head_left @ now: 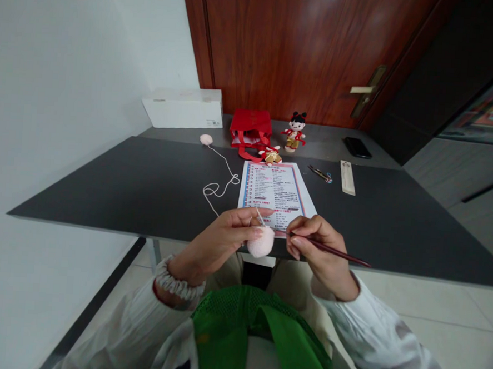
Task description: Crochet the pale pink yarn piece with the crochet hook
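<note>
Between the fingers of my left hand (222, 240) is a small rounded crochet piece (261, 243) in pale pink. A strand of yarn (215, 189) runs over that hand and loops back across the table to a pale pink yarn ball (206, 140). My right hand (320, 247) is closed round a dark red crochet hook (337, 251). The hook's tip points left and meets the top edge of the crochet piece; the exact stitch is too small to make out. Both hands are over the table's front edge, just below a printed pattern sheet (267, 186).
On the dark table (178, 202) stand a white box (184, 111), a red bag (251, 123) and a crocheted doll (295, 133). A smaller doll part (271, 155) lies by the bag. To the right are small scissors (320, 173), a pale packet (347, 178) and a phone (358, 147).
</note>
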Action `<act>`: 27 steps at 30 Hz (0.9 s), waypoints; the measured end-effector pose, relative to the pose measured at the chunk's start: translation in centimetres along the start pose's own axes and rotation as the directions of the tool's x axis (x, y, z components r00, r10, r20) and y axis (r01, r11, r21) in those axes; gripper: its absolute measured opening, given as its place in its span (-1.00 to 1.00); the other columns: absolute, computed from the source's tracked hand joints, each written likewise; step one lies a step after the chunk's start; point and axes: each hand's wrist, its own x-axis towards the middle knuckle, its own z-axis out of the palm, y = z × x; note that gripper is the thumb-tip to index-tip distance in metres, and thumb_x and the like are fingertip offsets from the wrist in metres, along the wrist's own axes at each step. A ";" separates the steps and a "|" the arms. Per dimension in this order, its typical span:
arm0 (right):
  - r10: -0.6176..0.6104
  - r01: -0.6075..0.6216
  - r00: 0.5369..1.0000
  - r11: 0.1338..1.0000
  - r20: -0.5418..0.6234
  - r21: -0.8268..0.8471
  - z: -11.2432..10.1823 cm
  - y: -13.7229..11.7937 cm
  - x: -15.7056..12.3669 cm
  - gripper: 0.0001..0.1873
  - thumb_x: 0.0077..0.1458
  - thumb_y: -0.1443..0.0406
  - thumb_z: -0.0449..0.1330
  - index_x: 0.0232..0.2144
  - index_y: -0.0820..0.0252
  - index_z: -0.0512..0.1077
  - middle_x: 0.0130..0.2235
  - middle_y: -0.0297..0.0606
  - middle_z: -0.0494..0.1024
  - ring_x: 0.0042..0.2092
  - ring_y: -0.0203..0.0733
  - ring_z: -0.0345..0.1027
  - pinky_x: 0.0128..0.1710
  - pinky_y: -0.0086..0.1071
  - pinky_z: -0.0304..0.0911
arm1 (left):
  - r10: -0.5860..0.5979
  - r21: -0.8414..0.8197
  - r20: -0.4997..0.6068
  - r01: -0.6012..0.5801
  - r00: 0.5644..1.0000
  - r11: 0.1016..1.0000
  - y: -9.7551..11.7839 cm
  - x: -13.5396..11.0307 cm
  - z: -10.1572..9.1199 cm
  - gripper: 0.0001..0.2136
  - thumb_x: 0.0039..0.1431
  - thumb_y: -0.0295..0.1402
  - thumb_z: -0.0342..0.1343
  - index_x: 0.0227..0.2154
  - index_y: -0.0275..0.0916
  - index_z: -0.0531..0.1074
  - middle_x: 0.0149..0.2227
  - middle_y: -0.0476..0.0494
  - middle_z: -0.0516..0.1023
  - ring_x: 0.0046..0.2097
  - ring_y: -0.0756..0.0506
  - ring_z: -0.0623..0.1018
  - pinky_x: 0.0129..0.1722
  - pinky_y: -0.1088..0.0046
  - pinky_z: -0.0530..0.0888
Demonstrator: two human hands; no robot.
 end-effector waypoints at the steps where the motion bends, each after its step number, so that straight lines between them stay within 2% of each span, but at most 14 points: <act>1: 0.009 -0.009 1.000 1.000 0.006 -0.024 -0.3 -0.2 0.0 -0.86 0.04 0.35 0.28 -0.42 0.15 0.35 -0.39 -0.35 0.42 -0.53 -0.41 0.23 -0.59 -0.47 0.14 | -0.008 0.018 0.008 0.008 1.000 1.000 0.1 0.0 -0.1 -0.64 -0.05 -0.49 0.23 -0.11 -0.26 0.50 -0.33 -0.08 0.53 -0.25 -0.06 0.50 -0.20 0.39 0.33; 5: 0.041 -0.036 0.997 0.996 0.063 -0.078 -1.1 -1.1 -0.1 -0.88 0.04 0.34 0.29 -0.43 0.17 0.37 -0.40 -0.33 0.43 -0.51 -0.39 0.23 -0.56 -0.45 0.15 | -0.038 0.042 0.098 0.034 0.994 0.999 0.5 -0.1 -0.2 -0.65 -0.05 -0.49 0.23 -0.12 -0.28 0.51 -0.31 -0.11 0.56 -0.21 -0.07 0.50 -0.18 0.41 0.34; 9: 0.055 -0.041 0.988 0.994 0.143 -0.100 -1.7 -1.6 0.2 -0.89 0.04 0.37 0.28 -0.43 0.18 0.39 -0.40 -0.33 0.44 -0.50 -0.39 0.23 -0.53 -0.43 0.15 | -0.095 0.046 0.189 0.088 0.977 0.995 0.8 -0.3 -0.4 -0.67 -0.05 -0.48 0.22 -0.14 -0.29 0.52 -0.37 -0.10 0.56 -0.35 -0.01 0.48 -0.29 0.47 0.34; 14: 0.075 -0.033 0.967 0.984 0.243 -0.173 -2.5 -2.0 0.4 -0.89 0.02 0.41 0.29 -0.44 0.18 0.41 -0.37 -0.27 0.50 -0.39 -0.32 0.34 -0.50 -0.43 0.21 | -0.167 0.010 0.283 0.171 0.944 0.985 0.5 -0.2 -0.9 -0.65 -0.09 -0.49 0.22 -0.15 -0.30 0.53 -0.22 -0.18 0.57 -0.27 -0.01 0.49 -0.26 0.52 0.36; 17: 0.099 -0.052 0.961 0.982 0.260 -0.183 -2.8 -2.0 0.4 -0.90 0.00 0.42 0.30 -0.45 0.20 0.43 -0.34 -0.22 0.54 -0.37 -0.30 0.36 -0.51 -0.43 0.23 | -0.224 0.012 0.312 0.231 0.924 0.973 0.5 -0.1 -1.2 -0.65 -0.12 -0.47 0.25 -0.16 -0.31 0.53 -0.26 -0.16 0.56 -0.35 0.03 0.47 -0.35 0.57 0.35; 21: 0.106 -0.070 0.954 0.988 0.280 -0.137 -3.0 -2.0 0.6 -0.91 -0.01 0.42 0.31 -0.44 0.20 0.45 -0.34 -0.21 0.54 -0.43 -0.34 0.34 -0.56 -0.47 0.21 | -0.266 0.041 0.333 0.268 0.905 0.963 0.6 -0.1 -1.5 -0.71 -0.09 -0.48 0.24 -0.22 -0.30 0.54 -0.41 -0.06 0.51 -0.46 0.07 0.41 -0.47 0.62 0.29; 27: 0.144 -0.122 0.938 0.989 0.316 -0.088 -2.9 -2.5 1.1 -0.90 -0.05 0.43 0.33 -0.47 0.20 0.46 -0.40 -0.27 0.52 -0.47 -0.36 0.31 -0.58 -0.48 0.18 | -0.281 0.038 0.314 0.283 0.907 0.958 0.5 -0.2 -1.6 -0.82 -0.13 -0.45 0.26 -0.38 -0.36 0.52 -0.46 -0.06 0.47 -0.49 0.09 0.39 -0.51 0.61 0.26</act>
